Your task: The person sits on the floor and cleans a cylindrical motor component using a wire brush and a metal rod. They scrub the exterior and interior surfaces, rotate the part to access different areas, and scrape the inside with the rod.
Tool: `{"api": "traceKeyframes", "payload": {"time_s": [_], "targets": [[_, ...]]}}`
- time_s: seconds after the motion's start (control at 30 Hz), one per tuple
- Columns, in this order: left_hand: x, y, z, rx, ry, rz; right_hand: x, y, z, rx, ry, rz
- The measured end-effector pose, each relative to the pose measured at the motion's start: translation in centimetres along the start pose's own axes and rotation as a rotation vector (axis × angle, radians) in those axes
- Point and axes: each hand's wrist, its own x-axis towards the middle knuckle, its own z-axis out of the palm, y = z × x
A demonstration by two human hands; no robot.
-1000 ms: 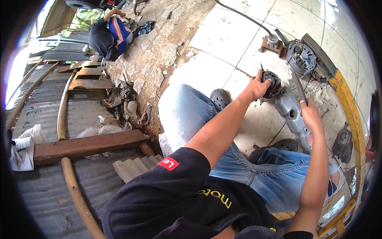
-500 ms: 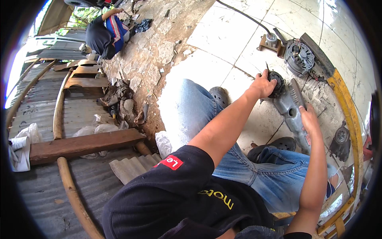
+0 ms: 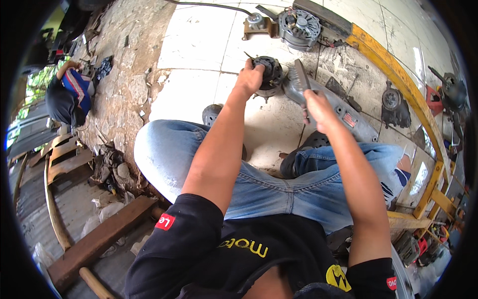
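Observation:
Over the tiled floor, my left hand (image 3: 250, 78) is closed on the near-left side of a round, dark, grimy alternator part (image 3: 269, 73). A thin stud sticks up from the part's far-left edge. My right hand (image 3: 318, 108) is wrapped round the handle of a wire brush (image 3: 302, 75), whose bristled head points away from me. The brush is just right of the round part, with a gap between them. Beneath the brush and right hand lies a long grey metal cover (image 3: 351, 115), partly hidden by them.
Beyond my hands stand an alternator (image 3: 299, 30) and a small bracket-mounted metal part (image 3: 257, 24) with a hose. A yellow metal frame (image 3: 393, 70) curves along the right. Dark castings (image 3: 393, 102) lie inside it. Another person (image 3: 69, 94) crouches at far left.
The whole view has turned, so the floor and parts appear farther left. Both hands keep their holds on the round part and the wire brush.

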Motion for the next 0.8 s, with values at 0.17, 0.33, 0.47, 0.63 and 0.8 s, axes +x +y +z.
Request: {"api": "traceKeyframes", "payload": {"time_s": [0.17,0.33,0.47,0.63,0.8], "targets": [[0.6,-1.0,-0.1,-0.056,0.110,-0.018,0.2,0.6,2.1,-0.023,-0.082,-0.171],[0.4,-1.6,-0.7,-0.222,0.168,-0.054,0.0,0.9,3.5,-0.249,-0.196,-0.237],[-0.2,-1.1,-1.4,-0.098,0.216,-0.030,0.0,2.2,4.6,-0.290,-0.257,-0.133],[0.5,-2.9,-1.9,-0.174,0.223,-0.016,1.3,2.1,5.4,-0.470,-0.121,-0.354],[-0.2,-2.6,-0.7,-0.058,0.177,0.139,2.6,1.6,5.8,-0.390,0.026,-0.458]]}}
